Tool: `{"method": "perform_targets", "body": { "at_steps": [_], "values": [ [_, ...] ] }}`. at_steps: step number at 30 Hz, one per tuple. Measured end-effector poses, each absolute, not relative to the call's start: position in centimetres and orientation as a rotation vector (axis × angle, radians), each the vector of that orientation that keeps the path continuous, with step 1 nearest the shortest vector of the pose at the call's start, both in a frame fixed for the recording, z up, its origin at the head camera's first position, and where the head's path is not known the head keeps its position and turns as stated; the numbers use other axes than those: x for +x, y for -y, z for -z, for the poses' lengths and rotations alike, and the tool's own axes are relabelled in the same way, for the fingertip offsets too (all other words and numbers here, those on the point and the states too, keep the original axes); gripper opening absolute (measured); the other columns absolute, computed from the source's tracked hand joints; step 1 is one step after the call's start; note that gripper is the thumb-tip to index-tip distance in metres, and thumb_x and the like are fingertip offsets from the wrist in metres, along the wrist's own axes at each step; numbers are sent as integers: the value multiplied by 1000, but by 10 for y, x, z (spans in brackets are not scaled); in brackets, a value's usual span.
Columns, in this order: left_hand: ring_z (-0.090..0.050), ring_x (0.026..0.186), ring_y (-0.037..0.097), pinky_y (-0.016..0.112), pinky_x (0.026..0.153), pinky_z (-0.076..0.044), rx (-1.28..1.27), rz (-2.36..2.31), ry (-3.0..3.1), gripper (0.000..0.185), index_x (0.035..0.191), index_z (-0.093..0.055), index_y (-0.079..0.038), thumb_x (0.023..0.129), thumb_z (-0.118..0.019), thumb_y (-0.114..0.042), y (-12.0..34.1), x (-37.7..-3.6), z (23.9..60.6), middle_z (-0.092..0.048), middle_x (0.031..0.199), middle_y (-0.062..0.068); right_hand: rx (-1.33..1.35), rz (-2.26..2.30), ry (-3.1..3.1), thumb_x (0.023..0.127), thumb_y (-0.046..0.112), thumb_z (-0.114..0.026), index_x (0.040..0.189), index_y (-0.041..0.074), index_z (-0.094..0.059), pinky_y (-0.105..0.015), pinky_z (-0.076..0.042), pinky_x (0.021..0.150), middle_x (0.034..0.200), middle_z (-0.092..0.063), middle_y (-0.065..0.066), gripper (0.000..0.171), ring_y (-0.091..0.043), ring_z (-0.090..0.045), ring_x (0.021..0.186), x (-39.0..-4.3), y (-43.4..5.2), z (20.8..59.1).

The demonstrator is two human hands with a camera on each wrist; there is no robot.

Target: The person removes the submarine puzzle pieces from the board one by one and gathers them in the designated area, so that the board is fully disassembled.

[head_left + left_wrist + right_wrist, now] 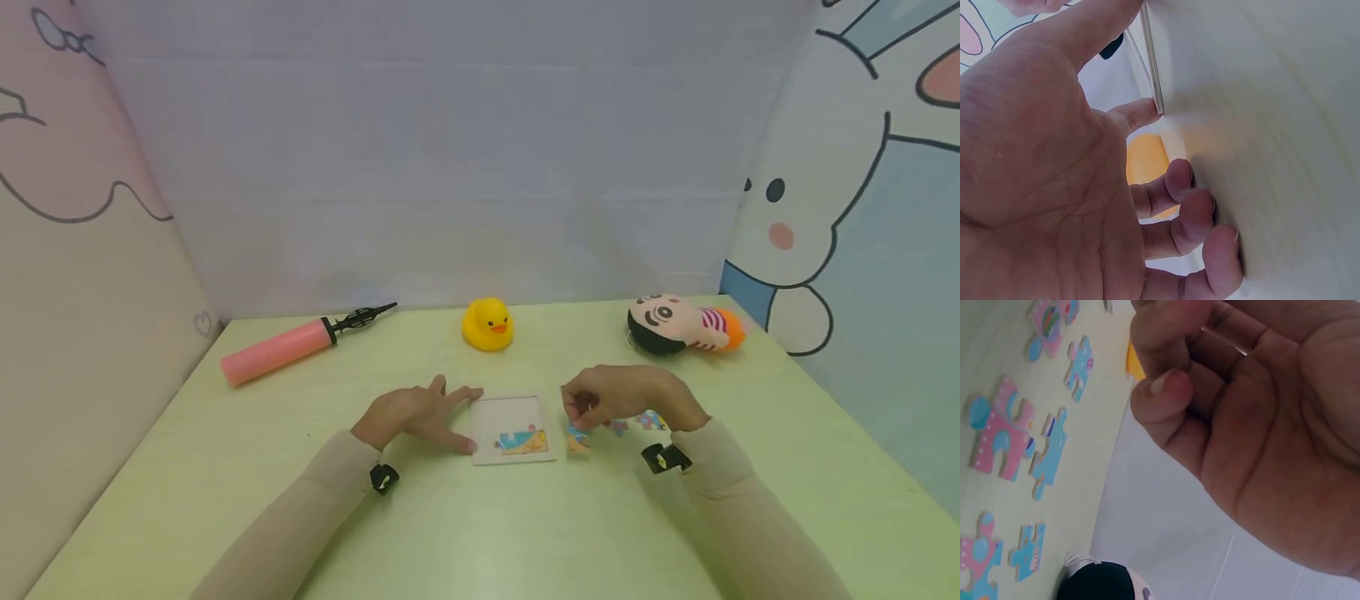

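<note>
Left hand (423,414): fingers spread wide, thumb and forefinger touching the left-hand corners of one flat, square, pale tray (506,411), thin-rimmed, lying on the pale green bench (480,533). Right hand (618,392): palm down, fingers narrowed, pinching one blue-and-tan puzzle piece (577,443) just right of the tray. Loose pieces (1004,431): thin, knobbed, printed pink and blue, near the right hand.

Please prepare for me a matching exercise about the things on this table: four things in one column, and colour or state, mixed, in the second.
Things:
1. Pump
2. Duck
3. Doll
4. Puzzle tray

Colour or state:
A. partly filled
B. striped clothing
C. long, pink and black
D. mostly yellow

Right pairs: 1-C, 2-D, 3-B, 4-A
</note>
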State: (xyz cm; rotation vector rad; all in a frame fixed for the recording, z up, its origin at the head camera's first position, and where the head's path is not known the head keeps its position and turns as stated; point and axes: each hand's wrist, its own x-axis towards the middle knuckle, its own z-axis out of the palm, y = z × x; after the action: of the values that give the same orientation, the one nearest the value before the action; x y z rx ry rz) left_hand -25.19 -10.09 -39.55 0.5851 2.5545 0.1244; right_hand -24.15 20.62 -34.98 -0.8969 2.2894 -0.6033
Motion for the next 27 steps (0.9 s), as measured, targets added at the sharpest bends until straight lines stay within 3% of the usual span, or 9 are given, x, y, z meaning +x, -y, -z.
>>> {"method": "perform_targets", "body": {
  "at_steps": [5,13,27],
  "values": [
    [-57,91,32,49,81,-48,592,-112,-2549,88,157,-25,-41,84,-67,-67,100,-253,395,-38,133,17,-841,622,-2276,92,0,-69,86,10,-65,-24,-44,54,72,-56,1,12,-16,-50,53,-240,-213,356],
    [-56,91,31,48,80,-48,602,-113,-2553,88,157,-25,-40,84,-66,-67,100,-251,394,-38,133,17,-825,577,-2298,90,1,-71,84,10,-64,-22,-40,51,74,-57,3,13,-7,-46,50,-241,-211,361],
    [-56,89,30,47,78,-48,597,-101,-2551,87,157,-26,-39,85,-67,-66,98,-250,392,-39,130,16,-813,476,-2328,90,4,-73,83,12,-63,-24,-41,58,77,-58,5,15,-7,-48,60,-241,-207,363]
  ]
}}
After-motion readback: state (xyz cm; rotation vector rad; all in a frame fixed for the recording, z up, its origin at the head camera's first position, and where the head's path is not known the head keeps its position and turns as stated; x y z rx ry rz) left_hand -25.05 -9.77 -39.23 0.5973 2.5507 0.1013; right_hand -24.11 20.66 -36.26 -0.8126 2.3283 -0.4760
